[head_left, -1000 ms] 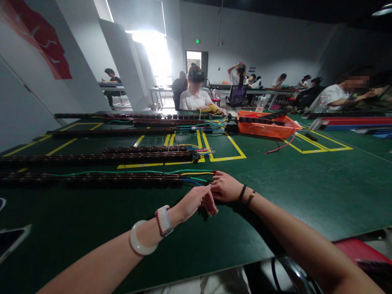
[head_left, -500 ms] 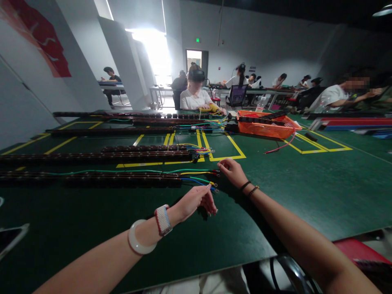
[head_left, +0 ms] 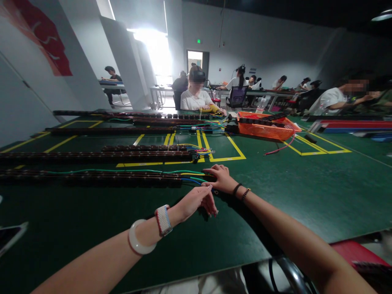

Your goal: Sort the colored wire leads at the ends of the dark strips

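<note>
Several wires leave the right end of a long dark bar bundle (head_left: 122,179): a green wire (head_left: 122,171), a yellow wire (head_left: 190,174) and a blue wire (head_left: 189,180) among them. My left hand (head_left: 196,202) has its thumb and forefinger pinched at the blue wire, close to a ring terminal (head_left: 216,192); its other fingers hang down. Over the wire ends lies my right hand (head_left: 223,179), palm down. Its forefinger and thumb are stretched leftward and apart, and it hides most of the terminals.
More dark bars (head_left: 92,157) with coloured leads lie farther back on the green table (head_left: 290,196), among yellow tape outlines (head_left: 229,158). An orange basket (head_left: 266,130) holds dark strips. Across the table sits a person (head_left: 196,98). Coloured rails (head_left: 352,125) lie at right.
My right hand has moved left and slightly down onto the wire ends, and its fingers have spread. My left hand has hardly moved.
</note>
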Available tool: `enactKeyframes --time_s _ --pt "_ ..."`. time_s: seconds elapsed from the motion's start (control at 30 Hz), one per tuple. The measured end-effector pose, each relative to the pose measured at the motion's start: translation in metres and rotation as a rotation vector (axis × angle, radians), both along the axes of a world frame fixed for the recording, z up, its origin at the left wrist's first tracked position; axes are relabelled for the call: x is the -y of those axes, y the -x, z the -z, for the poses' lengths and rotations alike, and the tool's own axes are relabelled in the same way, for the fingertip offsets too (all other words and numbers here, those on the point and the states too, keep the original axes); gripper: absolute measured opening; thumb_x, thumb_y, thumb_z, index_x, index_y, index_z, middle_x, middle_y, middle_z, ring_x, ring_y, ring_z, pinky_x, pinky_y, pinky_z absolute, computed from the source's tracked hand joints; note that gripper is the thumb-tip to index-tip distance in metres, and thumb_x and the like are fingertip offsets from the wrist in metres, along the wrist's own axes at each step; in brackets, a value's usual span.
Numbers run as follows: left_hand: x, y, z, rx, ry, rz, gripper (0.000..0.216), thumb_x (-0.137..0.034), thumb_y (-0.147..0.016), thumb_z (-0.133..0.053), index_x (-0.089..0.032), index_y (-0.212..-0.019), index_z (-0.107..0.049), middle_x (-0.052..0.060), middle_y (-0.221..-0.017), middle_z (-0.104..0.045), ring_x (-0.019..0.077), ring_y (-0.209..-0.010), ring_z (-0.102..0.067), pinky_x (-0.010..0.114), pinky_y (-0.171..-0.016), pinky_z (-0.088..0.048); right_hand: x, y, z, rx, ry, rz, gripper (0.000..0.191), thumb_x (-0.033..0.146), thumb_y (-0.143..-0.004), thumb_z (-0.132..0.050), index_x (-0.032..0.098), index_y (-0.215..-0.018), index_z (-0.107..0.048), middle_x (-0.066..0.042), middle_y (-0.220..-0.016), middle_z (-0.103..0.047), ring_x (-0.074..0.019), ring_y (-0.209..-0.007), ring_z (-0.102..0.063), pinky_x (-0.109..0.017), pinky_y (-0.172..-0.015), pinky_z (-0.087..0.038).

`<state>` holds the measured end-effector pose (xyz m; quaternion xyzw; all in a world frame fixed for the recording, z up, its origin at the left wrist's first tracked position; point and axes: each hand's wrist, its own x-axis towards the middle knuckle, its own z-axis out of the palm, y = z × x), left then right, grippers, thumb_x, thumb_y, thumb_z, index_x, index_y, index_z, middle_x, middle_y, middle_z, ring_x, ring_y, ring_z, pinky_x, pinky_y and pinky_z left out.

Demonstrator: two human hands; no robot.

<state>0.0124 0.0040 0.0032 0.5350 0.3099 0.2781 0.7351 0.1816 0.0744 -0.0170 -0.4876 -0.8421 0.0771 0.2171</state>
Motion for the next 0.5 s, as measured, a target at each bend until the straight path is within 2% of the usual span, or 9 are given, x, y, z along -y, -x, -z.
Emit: enactKeyframes --time_s 0.13,0.27,0.4,0.5 --pt "0.001 -0.001 -0.002 0.008 0.003 0.002 0.045 -0.05 -0.085 -0.042 -0.012 -0.065 -0.057 0.01 -0.063 -0.068 0.0169 -0.056 -0.064 0.026 -0.054 -0.049 0.001 0.003 -0.004 -0.025 0.045 -0.022 0.041 0.056 -0.071 -0.064 0.027 -0.1 -0.067 -0.004 -0.093 -0.057 -0.0196 -0.09 -0.046 -0.036 -0.083 -0.03" --pt "0.001 -0.001 -0.003 0.0 0.003 0.001 0.046 -0.05 -0.085 -0.041 -0.013 -0.063 -0.057 0.01 -0.062 -0.068 0.0169 -0.055 -0.064 0.026 -0.054 -0.048 0.003 0.007 -0.007 -0.075 0.092 -0.056 0.032 0.05 -0.072 -0.066 0.021 -0.086 -0.066 -0.003 -0.087 -0.061 -0.0176 -0.085 -0.049 -0.033 -0.08 -0.032" --pt "0.0 -0.001 -0.001 -0.019 0.0 0.001 0.047 -0.051 -0.084 -0.041 -0.012 -0.064 -0.057 0.011 -0.062 -0.068 0.0167 -0.055 -0.063 0.026 -0.054 -0.048 0.004 0.011 -0.006 -0.11 0.16 -0.091 0.029 0.042 -0.073 -0.067 0.017 -0.088 -0.064 -0.001 -0.078 -0.064 -0.0144 -0.075 -0.051 -0.028 -0.073 -0.034" --pt "0.0 -0.002 0.0 -0.026 0.008 -0.004 0.047 -0.052 -0.084 -0.041 -0.012 -0.064 -0.057 0.011 -0.062 -0.068 0.0168 -0.055 -0.063 0.026 -0.054 -0.048 0.005 0.012 -0.006 -0.11 0.177 -0.133 0.024 0.036 -0.078 -0.064 0.017 -0.093 -0.065 -0.003 -0.082 -0.066 -0.0144 -0.076 -0.054 -0.027 -0.071 -0.035"
